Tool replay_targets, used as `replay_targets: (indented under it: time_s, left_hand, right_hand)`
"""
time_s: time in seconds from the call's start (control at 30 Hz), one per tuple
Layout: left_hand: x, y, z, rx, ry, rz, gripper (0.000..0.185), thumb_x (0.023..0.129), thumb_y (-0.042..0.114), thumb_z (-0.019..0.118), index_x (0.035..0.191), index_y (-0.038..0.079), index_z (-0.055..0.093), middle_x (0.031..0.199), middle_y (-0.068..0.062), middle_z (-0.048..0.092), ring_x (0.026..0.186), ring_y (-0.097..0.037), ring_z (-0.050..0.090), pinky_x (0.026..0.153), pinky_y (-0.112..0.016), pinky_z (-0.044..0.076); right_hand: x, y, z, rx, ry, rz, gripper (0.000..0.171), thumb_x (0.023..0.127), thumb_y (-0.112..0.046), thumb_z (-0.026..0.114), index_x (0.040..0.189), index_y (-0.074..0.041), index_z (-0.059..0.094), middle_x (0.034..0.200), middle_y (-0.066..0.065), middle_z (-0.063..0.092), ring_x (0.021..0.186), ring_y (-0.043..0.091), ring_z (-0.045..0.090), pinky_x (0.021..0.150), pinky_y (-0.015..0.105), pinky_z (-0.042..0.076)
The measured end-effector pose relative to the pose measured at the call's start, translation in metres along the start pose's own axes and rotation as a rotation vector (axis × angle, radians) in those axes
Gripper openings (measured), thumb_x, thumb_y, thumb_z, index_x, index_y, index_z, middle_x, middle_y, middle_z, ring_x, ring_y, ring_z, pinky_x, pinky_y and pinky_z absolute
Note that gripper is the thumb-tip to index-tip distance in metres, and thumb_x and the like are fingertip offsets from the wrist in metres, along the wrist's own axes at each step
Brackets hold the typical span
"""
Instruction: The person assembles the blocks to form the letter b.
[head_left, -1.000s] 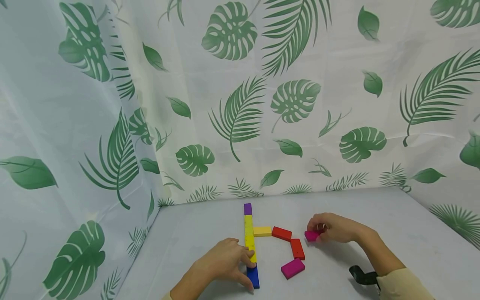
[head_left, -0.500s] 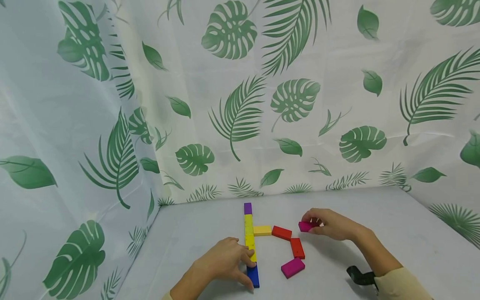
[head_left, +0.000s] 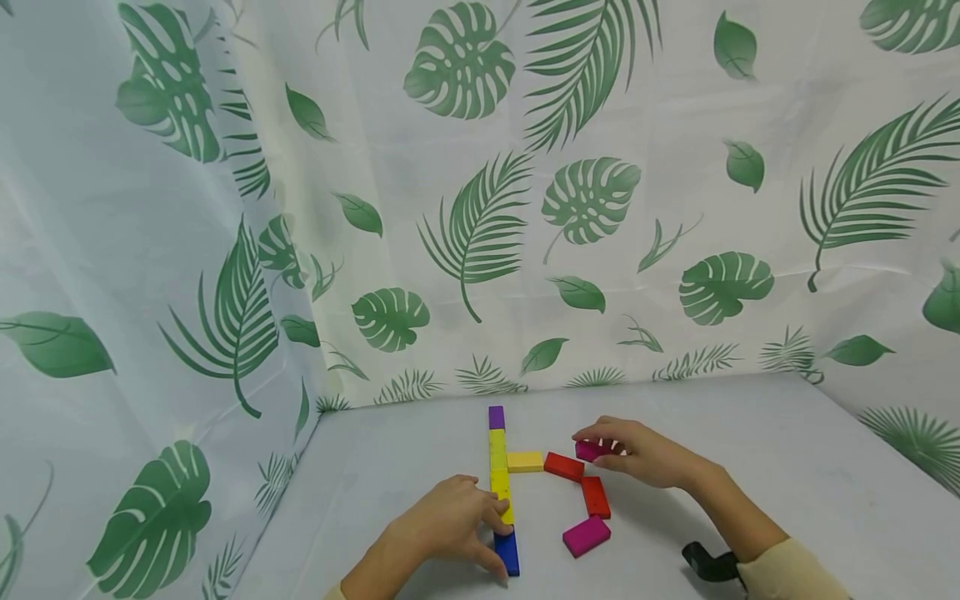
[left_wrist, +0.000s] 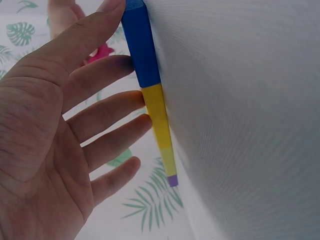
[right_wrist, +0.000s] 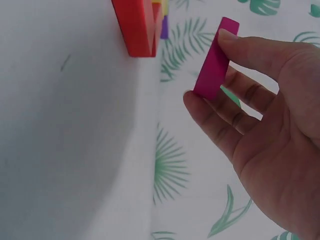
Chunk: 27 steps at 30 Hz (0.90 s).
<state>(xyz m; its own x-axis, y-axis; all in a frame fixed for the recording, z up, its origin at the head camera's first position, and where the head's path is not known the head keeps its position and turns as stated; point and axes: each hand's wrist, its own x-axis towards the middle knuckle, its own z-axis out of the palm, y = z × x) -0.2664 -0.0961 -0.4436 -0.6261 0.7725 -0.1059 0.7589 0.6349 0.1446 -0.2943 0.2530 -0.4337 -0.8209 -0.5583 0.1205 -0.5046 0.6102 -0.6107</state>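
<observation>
In the head view my right hand (head_left: 637, 452) holds a magenta wooden block (head_left: 588, 451) above the table, beyond two red blocks (head_left: 564, 467). The right wrist view shows this block (right_wrist: 217, 60) pinched between thumb and fingertips, clear of the table. My left hand (head_left: 453, 518) rests beside a straight row of blocks, its fingers fairly straight. Its thumb is at the near end of the blue block (left_wrist: 141, 47), and other fingertips lie along the blue and yellow block (left_wrist: 158, 112) sides. A second magenta block (head_left: 587, 537) lies at the lower end of the curve of blocks.
A purple block (head_left: 497, 417) ends the row at the far side. An orange-yellow block (head_left: 525, 462) joins the row to the red blocks. A black curved object (head_left: 708, 562) is by the right sleeve. A leaf-patterned curtain (head_left: 480, 250) hangs behind the white table (head_left: 405, 450).
My right hand has lifted the magenta block and carried it left, toward the far side of the red blocks. The left hand and the laid blocks stay put.
</observation>
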Motion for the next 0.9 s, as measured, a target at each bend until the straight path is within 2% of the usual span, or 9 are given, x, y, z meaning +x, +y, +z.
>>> replay_targets:
  time_s: [0.27, 0.47, 0.7, 0.9]
  left_hand:
    - [0.0, 0.0, 0.0, -0.003, -0.002, 0.001, 0.051, 0.074, 0.071, 0.081, 0.116, 0.043, 0.078, 0.133, 0.015, 0.07, 0.127, 0.0, 0.063, 0.118, -0.042, 0.046]
    - [0.0, 0.0, -0.001, -0.003, 0.0, 0.009, 0.05, 0.074, 0.07, 0.082, 0.116, 0.043, 0.078, 0.133, 0.015, 0.07, 0.127, 0.0, 0.063, 0.118, -0.042, 0.045]
    - [0.0, 0.001, 0.0, 0.006, 0.004, 0.01, 0.052, 0.074, 0.072, 0.08, 0.116, 0.043, 0.078, 0.133, 0.014, 0.07, 0.126, -0.001, 0.063, 0.118, -0.043, 0.046]
    - [-0.001, 0.002, -0.002, 0.01, 0.005, 0.009, 0.052, 0.073, 0.072, 0.081, 0.116, 0.043, 0.078, 0.134, 0.015, 0.07, 0.126, 0.0, 0.063, 0.118, -0.042, 0.045]
  right_hand:
    - [0.005, -0.011, 0.01, -0.002, 0.002, 0.008, 0.04, 0.098, -0.021, 0.074, 0.137, -0.027, 0.067, 0.115, -0.007, 0.067, 0.107, 0.014, 0.063, 0.086, 0.026, 0.06]
    - [0.009, -0.018, 0.018, 0.001, 0.002, -0.018, 0.04, 0.097, -0.024, 0.074, 0.137, -0.023, 0.068, 0.114, -0.007, 0.068, 0.104, 0.012, 0.063, 0.084, 0.028, 0.061]
    - [0.013, -0.023, 0.029, 0.037, -0.022, -0.044, 0.041, 0.098, -0.025, 0.074, 0.138, -0.029, 0.067, 0.114, -0.01, 0.068, 0.103, 0.009, 0.063, 0.085, 0.028, 0.061]
    - [0.014, -0.029, 0.034, 0.076, -0.04, -0.062, 0.042, 0.097, -0.026, 0.075, 0.138, -0.027, 0.068, 0.115, -0.011, 0.069, 0.102, 0.01, 0.064, 0.087, 0.029, 0.061]
